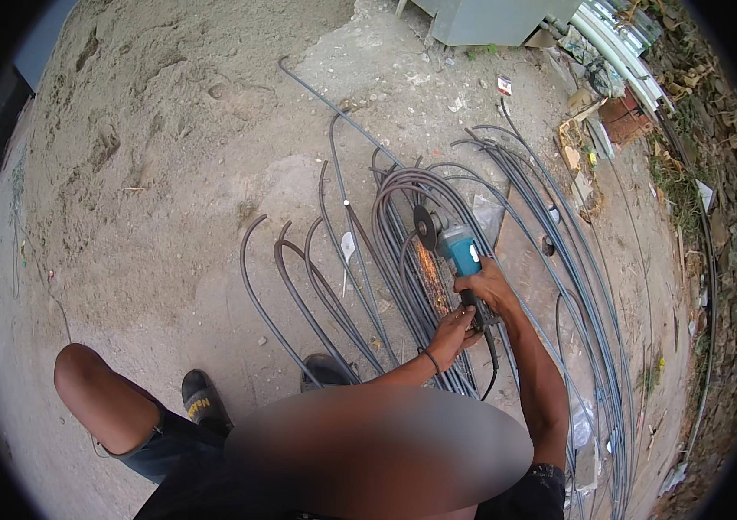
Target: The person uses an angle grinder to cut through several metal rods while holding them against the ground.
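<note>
A teal angle grinder (462,255) with a dark cutting disc (426,227) is held over a bundle of bent steel rods (409,178). Orange sparks (431,276) stream from below the disc toward my arms, so the disc appears to be cutting; the exact contact point is hard to make out. My right hand (492,286) wraps round the grinder's body. Closed on the black rear end of its handle is my left hand (453,336). A black power cord (494,368) hangs from that end.
More long rods (590,303) lie to the right, and several curved rods (286,286) to the left, near my shoes (204,399). Sand (186,69) covers the far left. A grey metal box (481,22) stands at the back, with debris (581,160) and a stone edge (733,286) right.
</note>
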The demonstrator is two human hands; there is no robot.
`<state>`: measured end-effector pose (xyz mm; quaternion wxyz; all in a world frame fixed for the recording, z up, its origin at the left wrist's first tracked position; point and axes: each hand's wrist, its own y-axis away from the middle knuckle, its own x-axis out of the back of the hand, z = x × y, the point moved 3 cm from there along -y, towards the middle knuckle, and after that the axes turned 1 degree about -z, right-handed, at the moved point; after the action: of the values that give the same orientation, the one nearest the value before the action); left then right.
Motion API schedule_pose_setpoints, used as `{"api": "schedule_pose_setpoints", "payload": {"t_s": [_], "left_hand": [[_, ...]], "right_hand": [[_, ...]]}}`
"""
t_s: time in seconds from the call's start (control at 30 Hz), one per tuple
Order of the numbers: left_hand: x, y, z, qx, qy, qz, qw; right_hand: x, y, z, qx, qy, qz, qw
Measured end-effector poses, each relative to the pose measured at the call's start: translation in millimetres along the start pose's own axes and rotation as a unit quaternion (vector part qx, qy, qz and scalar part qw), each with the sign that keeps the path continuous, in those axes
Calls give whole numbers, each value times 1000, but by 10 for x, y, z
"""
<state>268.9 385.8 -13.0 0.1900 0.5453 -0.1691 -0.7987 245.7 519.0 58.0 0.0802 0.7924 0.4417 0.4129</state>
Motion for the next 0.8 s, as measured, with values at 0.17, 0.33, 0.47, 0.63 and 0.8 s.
{"api": "schedule_pose_setpoints", "payload": {"t_s": [0.17, 0.33, 0.47, 0.63, 0.8], "left_hand": [[29, -32, -18, -1, -9, -1, 1000], [-47, -14, -17, -5, -8, 1, 1000], [84, -61, -40, -6, -3, -2, 1000], [25, -67, -67, -4, -7, -12, 1000], [53, -69, -63, -4, 2, -11, 1000]], "right_hand": [[-20, -7, 11, 19, 19, 16, 1000], [32, -36, 117, 5, 22, 9, 1000], [-17, 8, -27, 1, 30, 9, 999], [39, 68, -52, -5, 25, 9, 1000], [8, 55, -62, 4, 8, -5, 1000]]}}
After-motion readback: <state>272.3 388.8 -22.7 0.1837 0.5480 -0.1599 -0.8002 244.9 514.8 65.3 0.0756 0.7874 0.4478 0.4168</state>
